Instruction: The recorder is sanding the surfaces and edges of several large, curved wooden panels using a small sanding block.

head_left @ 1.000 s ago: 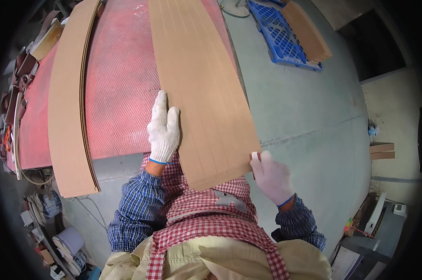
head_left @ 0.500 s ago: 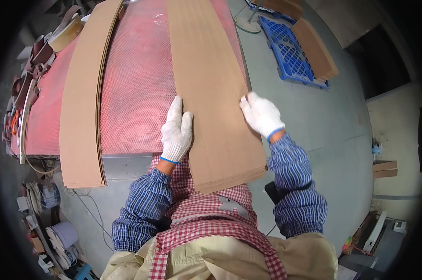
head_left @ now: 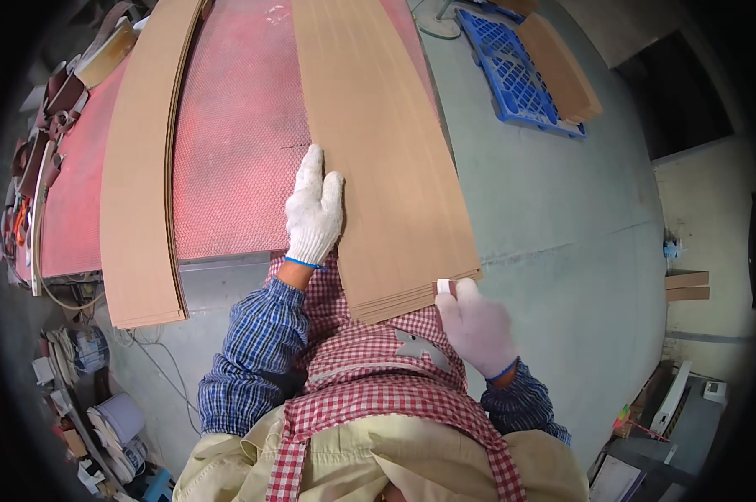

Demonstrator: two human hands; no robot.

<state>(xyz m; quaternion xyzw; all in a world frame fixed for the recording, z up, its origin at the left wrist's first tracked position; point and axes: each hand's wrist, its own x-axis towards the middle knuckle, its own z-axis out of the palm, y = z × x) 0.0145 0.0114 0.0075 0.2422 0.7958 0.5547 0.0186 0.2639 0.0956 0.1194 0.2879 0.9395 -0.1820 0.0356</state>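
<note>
A stack of long, thin brown boards (head_left: 386, 176) runs away from me, its near end overhanging the table edge in front of my apron. My left hand (head_left: 315, 209), in a white knitted glove, lies along the stack's left edge with fingers stretched out and the thumb over the top board. At the near right corner, my gloved right hand (head_left: 476, 326) is closed on a small folded piece of sandpaper (head_left: 445, 287), brown and white, against the boards' end edges. Motion blurs this hand a little.
A second stack of long boards (head_left: 139, 176) lies to the left on the red mesh-topped table (head_left: 235, 151). Brown belts and a tape roll (head_left: 106, 54) crowd the table's far left. A blue pallet (head_left: 512, 71) with brown panels stands on the floor at right.
My right hand has moved from the stack's right edge toward me, down to its near right corner. My left hand stays at the left edge. The view has shifted slightly.
</note>
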